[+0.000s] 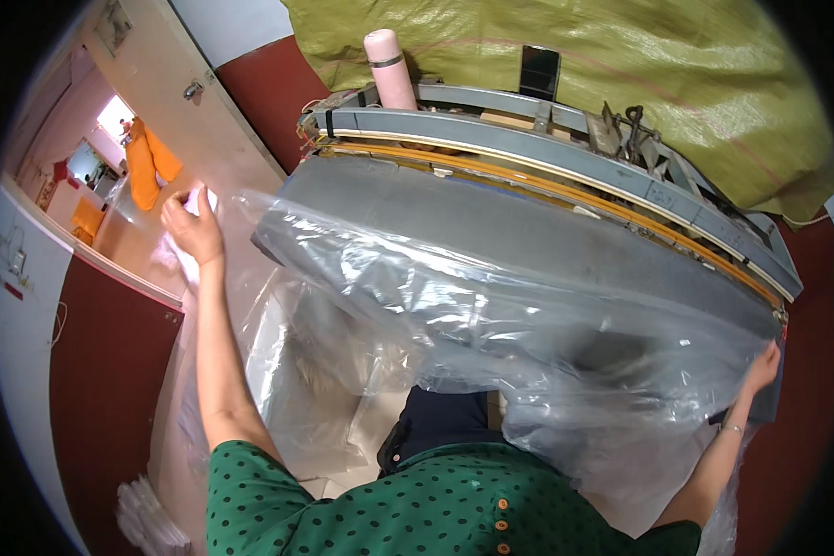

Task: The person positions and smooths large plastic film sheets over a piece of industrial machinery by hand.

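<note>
A wide see-through plastic sheet [473, 320] lies in shiny folds over the front of a grey work surface [491, 218] and hangs down before me. Out to the left, my left hand [195, 232] is raised with its fingers closed on a bunched, whitish-pink end of the plastic. My right hand [763, 368] pinches the sheet's edge at the right end of the grey surface. Between the two hands the film spans nearly the full width of that surface. More loose plastic falls toward the floor on both sides.
Behind the grey surface runs a long metal bar [565, 148] with orange strips. A pink flask [391, 72] and a dark phone [539, 72] stand at the back, near a metal clamp [635, 130]. An open door [171, 83] is at left; bundled plastic [148, 514] lies lower left.
</note>
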`<state>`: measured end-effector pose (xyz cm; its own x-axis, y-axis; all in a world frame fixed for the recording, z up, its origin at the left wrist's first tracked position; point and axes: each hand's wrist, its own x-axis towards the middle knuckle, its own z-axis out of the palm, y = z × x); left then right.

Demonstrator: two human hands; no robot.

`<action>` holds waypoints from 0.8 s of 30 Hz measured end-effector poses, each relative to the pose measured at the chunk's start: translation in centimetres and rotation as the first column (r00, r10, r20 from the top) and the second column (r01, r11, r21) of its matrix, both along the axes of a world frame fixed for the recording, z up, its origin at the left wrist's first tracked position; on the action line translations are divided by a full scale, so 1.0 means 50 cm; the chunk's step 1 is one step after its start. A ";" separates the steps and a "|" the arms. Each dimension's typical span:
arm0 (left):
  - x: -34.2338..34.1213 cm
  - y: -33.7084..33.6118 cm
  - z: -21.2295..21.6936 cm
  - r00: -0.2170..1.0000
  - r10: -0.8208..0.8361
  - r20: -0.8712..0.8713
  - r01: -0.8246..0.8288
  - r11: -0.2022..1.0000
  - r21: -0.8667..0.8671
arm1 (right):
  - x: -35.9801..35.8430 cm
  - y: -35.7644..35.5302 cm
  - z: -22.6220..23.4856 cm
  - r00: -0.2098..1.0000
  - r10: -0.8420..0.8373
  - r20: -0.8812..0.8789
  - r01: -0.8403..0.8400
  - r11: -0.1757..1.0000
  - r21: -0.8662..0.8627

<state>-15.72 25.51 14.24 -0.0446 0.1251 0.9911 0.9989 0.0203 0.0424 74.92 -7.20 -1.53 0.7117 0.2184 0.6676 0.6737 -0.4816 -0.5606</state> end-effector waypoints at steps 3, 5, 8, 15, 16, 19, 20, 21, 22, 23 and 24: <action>0.110 0.032 -0.120 0.837 -0.343 0.427 0.529 0.707 -0.469 | 0.080 -0.083 -0.032 0.993 -0.122 -0.003 0.122 0.993 -0.007; 0.120 0.070 -0.218 0.866 -0.400 0.301 0.464 0.415 -0.783 | 0.086 -0.080 -0.016 0.987 -0.162 0.002 0.157 0.956 -0.246; 0.120 0.122 -0.272 0.894 -0.266 0.361 0.441 0.379 -0.814 | 0.089 -0.105 0.005 0.976 -0.211 0.058 0.213 0.854 -0.475; 0.105 0.244 -0.250 0.960 -0.099 0.262 0.276 0.170 -0.946 | 0.155 -0.134 0.020 0.913 -0.370 0.170 0.374 0.596 -0.711; 0.087 0.246 -0.240 0.961 -0.109 0.256 0.268 0.120 -0.956 | 0.147 -0.113 0.013 0.922 -0.350 0.169 0.358 0.599 -0.716; 0.055 0.261 -0.211 0.930 -0.112 0.350 0.357 0.046 -0.933 | 0.133 -0.079 0.019 0.959 -0.280 0.039 0.232 0.701 -0.675; 0.047 0.267 -0.204 0.768 -0.226 0.600 0.631 0.104 -0.769 | 0.138 -0.081 0.032 0.962 -0.274 0.004 0.197 0.680 -0.706; 0.049 0.262 -0.195 0.530 -0.355 0.770 0.843 0.124 -0.523 | 0.151 -0.102 0.041 0.960 -0.278 -0.030 0.167 0.657 -0.735; 0.069 0.236 -0.163 0.455 -0.406 0.793 0.886 0.291 -0.360 | 0.165 -0.126 0.047 0.964 -0.264 -0.019 0.165 0.653 -0.739; 0.067 0.207 -0.141 0.395 -0.462 0.794 0.877 0.448 -0.175 | 0.171 -0.136 0.059 0.978 -0.208 -0.001 0.162 0.765 -0.623; 0.011 0.200 -0.178 0.528 -0.498 0.688 0.760 0.639 -0.122 | 0.179 -0.128 0.065 0.990 -0.140 0.021 0.131 0.849 -0.511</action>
